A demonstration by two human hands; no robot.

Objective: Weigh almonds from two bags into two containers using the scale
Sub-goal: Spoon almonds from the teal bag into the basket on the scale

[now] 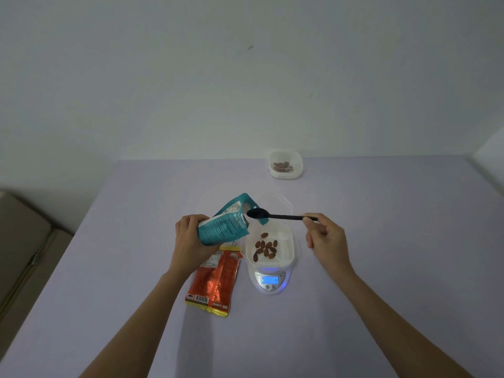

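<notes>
The room is dim and evenly lit, with a cool bluish-grey cast over the wall (191, 77) and the bench (381, 241). Shadows are soft and faint, a slight one hugging the orange bag (215, 282), whose foil catches small glints. The scale display (270, 280) glows bright blue, its digits washed out. The wide lens bows the bench edges, and the corners go soft and darker.
</notes>
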